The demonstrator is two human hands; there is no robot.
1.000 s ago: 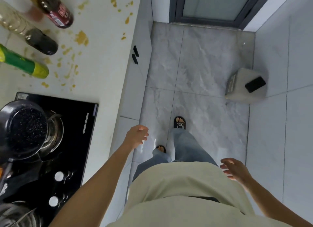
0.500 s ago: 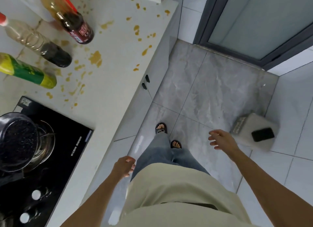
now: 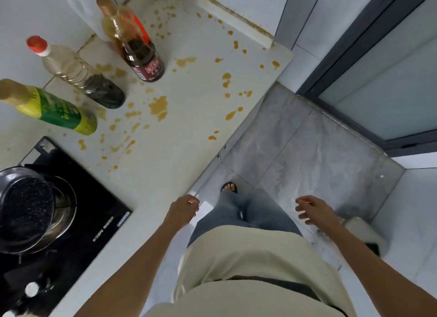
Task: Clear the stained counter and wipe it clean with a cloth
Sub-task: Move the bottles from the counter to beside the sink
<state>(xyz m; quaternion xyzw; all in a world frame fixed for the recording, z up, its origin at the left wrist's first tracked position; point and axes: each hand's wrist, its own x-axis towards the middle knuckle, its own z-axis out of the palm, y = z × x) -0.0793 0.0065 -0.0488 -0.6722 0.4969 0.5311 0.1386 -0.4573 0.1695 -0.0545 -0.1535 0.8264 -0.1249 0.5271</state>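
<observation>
The white counter is spattered with yellow-brown stains. Three bottles stand along its back: a dark sauce bottle with a red handle, a clear bottle with a red cap and dark liquid, and a green-and-yellow labelled bottle. My left hand hovers at the counter's front edge, fingers loosely curled, holding nothing. Out over the floor, my right hand has its fingers spread and is empty. No cloth is in view.
A black cooktop with a dark pot takes up the counter's left end. A white jug stands behind the sauce bottle. A pale box sits on the grey tiled floor at right. A glass door is ahead.
The view has swung left onto the counter, so the bottles and stains fill more of the frame. My left hand rose to the counter edge. My right hand stays out to the side.
</observation>
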